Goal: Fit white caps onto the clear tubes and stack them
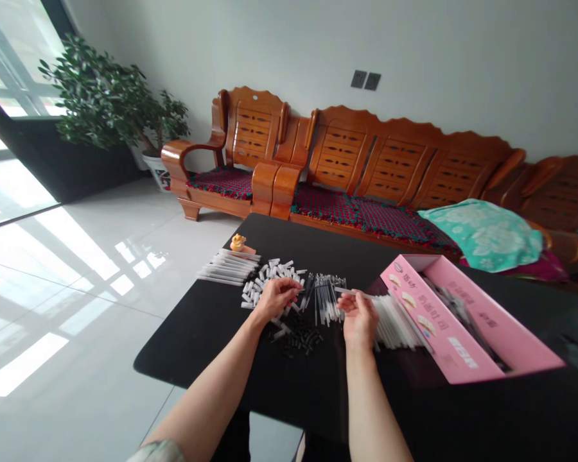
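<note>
My left hand (278,298) is above a pile of short white caps (256,290), its fingertips pinched together; what is between them, if anything, is too small to make out. A slim white tube (347,291) is held in my right hand (359,316), pointing left. Between my hands lie thin clear refills (326,301) with dark tips. Small black plugs (304,337) are scattered nearer to me, below my left hand. Beside my right hand, long translucent white tubes (395,326) lie in a row.
A pink box (438,327) with dark contents stands open at the right of the black table (197,346). More white tubes (228,266) and a small orange figurine (239,242) are at the far left. Behind stands a wooden sofa (347,154); a potted plant (120,102) is at left.
</note>
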{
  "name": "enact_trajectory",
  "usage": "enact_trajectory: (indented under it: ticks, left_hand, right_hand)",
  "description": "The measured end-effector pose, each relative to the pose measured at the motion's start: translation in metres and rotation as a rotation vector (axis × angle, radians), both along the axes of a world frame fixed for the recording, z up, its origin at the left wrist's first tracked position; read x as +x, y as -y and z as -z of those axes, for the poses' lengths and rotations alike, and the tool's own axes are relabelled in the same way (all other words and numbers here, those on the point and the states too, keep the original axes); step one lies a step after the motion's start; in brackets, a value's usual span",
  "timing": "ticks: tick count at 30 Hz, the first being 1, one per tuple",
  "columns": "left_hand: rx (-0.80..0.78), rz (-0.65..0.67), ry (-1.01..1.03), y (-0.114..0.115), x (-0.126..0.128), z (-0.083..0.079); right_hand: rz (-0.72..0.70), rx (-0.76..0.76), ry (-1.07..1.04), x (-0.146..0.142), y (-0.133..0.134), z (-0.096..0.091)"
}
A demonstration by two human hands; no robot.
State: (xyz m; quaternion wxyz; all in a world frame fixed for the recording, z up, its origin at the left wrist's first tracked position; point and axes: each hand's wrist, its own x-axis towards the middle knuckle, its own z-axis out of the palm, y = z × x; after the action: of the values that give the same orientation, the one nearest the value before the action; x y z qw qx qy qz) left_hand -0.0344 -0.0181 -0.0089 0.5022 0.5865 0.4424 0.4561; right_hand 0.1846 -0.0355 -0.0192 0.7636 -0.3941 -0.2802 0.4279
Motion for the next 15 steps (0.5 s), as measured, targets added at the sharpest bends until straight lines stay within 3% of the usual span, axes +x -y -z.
enact_trajectory:
  ticks: [4, 15]
  left_hand:
    - [0.006, 0.018, 0.057, -0.0020, -0.0019, 0.0028]
    - [0.014, 0.023, 0.035, -0.0024, -0.0040, 0.0028]
  right_hand:
    - [0.001, 0.029, -0.113, 0.0104, -0.0021, 0.0015]
    - [-0.003, 0.001, -0.088, 0.0094, -0.0012, 0.0006]
